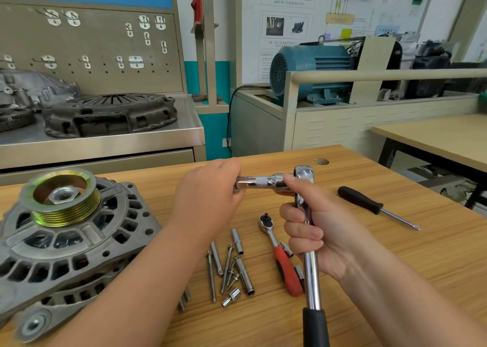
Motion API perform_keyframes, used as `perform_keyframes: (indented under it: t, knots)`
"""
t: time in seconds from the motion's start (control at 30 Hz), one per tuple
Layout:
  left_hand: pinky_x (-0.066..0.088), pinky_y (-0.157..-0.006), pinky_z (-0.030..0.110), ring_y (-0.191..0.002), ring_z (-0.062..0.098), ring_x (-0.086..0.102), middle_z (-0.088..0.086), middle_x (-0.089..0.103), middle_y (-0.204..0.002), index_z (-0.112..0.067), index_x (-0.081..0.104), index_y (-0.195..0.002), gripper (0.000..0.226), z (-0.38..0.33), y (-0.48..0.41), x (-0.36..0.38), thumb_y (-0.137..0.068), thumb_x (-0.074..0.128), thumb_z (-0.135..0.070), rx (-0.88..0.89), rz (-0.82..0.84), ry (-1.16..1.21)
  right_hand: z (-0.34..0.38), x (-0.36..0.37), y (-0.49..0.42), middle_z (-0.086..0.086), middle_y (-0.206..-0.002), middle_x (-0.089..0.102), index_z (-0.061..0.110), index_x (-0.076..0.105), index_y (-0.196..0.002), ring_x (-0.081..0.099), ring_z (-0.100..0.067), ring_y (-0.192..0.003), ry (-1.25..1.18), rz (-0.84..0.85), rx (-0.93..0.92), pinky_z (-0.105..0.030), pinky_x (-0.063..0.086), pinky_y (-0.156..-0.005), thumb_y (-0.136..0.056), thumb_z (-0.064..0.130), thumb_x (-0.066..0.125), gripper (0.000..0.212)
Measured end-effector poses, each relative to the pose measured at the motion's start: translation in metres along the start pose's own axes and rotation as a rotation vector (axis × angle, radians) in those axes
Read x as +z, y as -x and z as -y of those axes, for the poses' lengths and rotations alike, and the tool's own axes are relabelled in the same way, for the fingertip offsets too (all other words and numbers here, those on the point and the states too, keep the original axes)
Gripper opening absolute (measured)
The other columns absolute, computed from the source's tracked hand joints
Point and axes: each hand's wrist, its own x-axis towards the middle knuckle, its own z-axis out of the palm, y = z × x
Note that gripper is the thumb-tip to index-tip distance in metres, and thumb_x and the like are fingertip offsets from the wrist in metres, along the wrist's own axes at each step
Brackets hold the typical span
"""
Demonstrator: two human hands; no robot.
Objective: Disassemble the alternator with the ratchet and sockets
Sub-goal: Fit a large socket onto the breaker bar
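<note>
The grey alternator (79,244) lies on the wooden table (369,241) at the left, its ribbed brass-coloured pulley (62,196) and centre nut facing up. My right hand (311,233) grips the shaft of a large chrome ratchet (309,241) with a black handle, held above the table. A chrome extension bar (261,182) sticks out leftward from the ratchet head. My left hand (210,199) holds the free end of that bar, fingers curled round it.
Several loose sockets, long bolts and extension pieces (232,265) lie on the table below my hands. A small red-handled ratchet (279,252) and a black-handled screwdriver (374,205) lie to the right. A steel bench with a clutch cover (110,115) stands behind.
</note>
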Motion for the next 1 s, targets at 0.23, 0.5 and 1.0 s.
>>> perform_keyframes:
  t: [0.23, 0.5, 1.0]
  knots:
    - [0.018, -0.041, 0.023, -0.048, 0.006, 0.032, -0.008, 0.035, -0.059, -0.024, 0.019, -0.086, 0.033, 0.002, -0.002, -0.001, -0.092, 0.051, -0.025, 0.042, 0.119, -0.143, -0.009, 0.008, 0.003, 0.002, -0.046, 0.036, 0.018, 0.047, -0.087, 0.025, -0.003, -0.027, -0.011, -0.034, -0.017, -0.01, 0.018, -0.027, -0.062, 0.03, 0.074, 0.039]
    - [0.019, -0.042, 0.023, -0.048, 0.005, 0.03, -0.009, 0.033, -0.06, -0.024, 0.018, -0.089, 0.033, 0.0, -0.005, 0.0, -0.091, 0.051, -0.021, 0.024, 0.129, -0.076, -0.007, 0.01, 0.007, 0.004, -0.046, 0.033, 0.019, 0.043, -0.087, 0.024, -0.003, -0.027, -0.059, 0.01, -0.019, -0.01, 0.017, -0.027, -0.06, 0.027, 0.074, 0.041]
    - [0.032, -0.102, 0.02, -0.122, -0.006, 0.033, -0.018, 0.033, -0.139, -0.044, 0.006, -0.145, 0.086, -0.013, 0.024, -0.036, -0.078, 0.061, -0.05, -0.098, 0.234, 0.448, 0.009, -0.004, 0.0, 0.004, -0.038, 0.036, 0.013, 0.052, -0.063, 0.03, -0.004, -0.023, -0.339, 0.077, 0.067, -0.013, 0.021, -0.022, -0.059, 0.025, 0.079, 0.03]
